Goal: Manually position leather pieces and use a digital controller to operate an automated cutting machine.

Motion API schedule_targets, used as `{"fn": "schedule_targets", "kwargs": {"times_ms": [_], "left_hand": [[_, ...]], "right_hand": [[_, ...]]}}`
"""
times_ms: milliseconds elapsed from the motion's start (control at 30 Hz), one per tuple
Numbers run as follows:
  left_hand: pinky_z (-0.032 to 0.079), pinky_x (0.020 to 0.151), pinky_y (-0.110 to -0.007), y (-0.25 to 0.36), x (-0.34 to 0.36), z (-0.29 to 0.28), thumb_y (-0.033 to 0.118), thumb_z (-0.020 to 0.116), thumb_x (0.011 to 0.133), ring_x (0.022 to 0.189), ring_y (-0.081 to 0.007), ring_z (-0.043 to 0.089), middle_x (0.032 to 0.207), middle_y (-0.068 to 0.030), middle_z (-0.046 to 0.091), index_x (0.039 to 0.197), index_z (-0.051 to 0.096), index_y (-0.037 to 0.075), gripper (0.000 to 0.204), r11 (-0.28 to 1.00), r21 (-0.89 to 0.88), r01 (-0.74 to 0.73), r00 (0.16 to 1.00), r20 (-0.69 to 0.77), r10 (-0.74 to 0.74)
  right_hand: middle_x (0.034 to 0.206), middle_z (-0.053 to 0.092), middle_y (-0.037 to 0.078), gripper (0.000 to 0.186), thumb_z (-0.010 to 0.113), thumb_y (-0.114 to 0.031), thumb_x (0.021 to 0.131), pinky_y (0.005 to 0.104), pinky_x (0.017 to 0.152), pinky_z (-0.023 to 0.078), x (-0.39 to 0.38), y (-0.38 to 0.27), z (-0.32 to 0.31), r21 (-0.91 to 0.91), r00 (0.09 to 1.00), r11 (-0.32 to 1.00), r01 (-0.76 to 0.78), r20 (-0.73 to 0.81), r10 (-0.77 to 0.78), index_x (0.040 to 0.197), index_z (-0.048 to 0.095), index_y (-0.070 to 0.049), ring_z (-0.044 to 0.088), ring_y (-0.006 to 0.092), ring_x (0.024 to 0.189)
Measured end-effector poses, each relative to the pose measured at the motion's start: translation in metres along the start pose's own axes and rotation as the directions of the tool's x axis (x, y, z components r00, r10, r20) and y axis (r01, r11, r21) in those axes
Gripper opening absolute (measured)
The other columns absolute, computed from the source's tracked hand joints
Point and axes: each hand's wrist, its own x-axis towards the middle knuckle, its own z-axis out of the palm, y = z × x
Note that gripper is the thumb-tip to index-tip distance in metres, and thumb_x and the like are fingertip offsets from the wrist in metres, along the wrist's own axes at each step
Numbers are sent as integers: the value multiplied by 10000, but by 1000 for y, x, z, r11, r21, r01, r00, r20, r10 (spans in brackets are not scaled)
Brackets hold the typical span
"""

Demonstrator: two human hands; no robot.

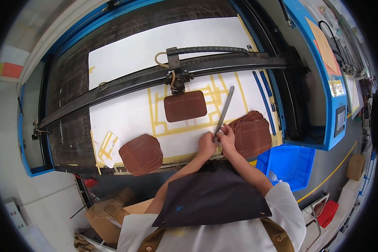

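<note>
My left hand (207,145) and my right hand (227,138) are together at the front edge of a machine bed, both closed around the near end of a long, narrow grey strip (227,108), perhaps a metal ruler. Its far end points away over the white bed sheet (122,113). Left of the strip, a brown leather-like panel (185,106) with rounded corners lies under the machine head (178,82). A stack of brown panels (253,136) sits just right of my right hand. Another stack (141,154) is farther left along the front edge.
A black gantry beam (126,87) crosses the bed, carrying the head. Yellow tape (180,129) marks the sheet, and a white taped card (109,148) lies at left. The blue machine housing (329,96) stands at right, above a blue bin (296,164). Cardboard boxes (105,218) are lower left.
</note>
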Motion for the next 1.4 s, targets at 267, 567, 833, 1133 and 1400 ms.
{"fn": "schedule_targets", "kwargs": {"times_ms": [267,567,833,1133,1400], "left_hand": [[496,677,-260,-38,2,-44,73,799,751,741,-112,625,865,-63,700,1018,677,-30,311,659,-588,470,856,485,-177],[505,651,-271,-54,-6,-81,105,796,765,725,-112,621,853,-52,659,1215,590,-2,507,858,-449,248,969,101,-227],[499,624,-282,-66,-18,-79,126,785,773,656,-133,598,878,-64,659,1237,605,51,504,956,-247,159,986,-13,-167],[501,631,-364,-67,-2,-91,109,712,816,655,-238,613,870,-105,635,1162,629,68,359,991,-129,32,989,-140,-50],[503,709,-399,-41,46,-108,57,601,869,809,-311,623,938,-124,605,1108,635,80,243,981,54,-186,968,-162,192]], "right_hand": [[847,621,92,635,671,-53,815,327,627,518,10,-8,14,-321,941,887,331,185,-284,1409,446,-53,609,188,670],[756,657,190,710,616,-87,749,459,684,516,26,-17,85,-483,868,737,474,396,-298,1430,415,-86,655,373,718],[794,650,265,749,567,-69,776,526,708,501,33,-9,99,-604,812,547,580,479,-332,1473,299,-22,642,452,772],[762,649,293,807,588,-121,788,551,679,519,32,-24,107,-728,812,363,581,544,-209,1485,210,27,648,471,728],[754,660,279,803,569,-207,825,541,662,530,38,-21,107,-731,792,308,609,580,-191,1474,195,82,665,450,708]]}}
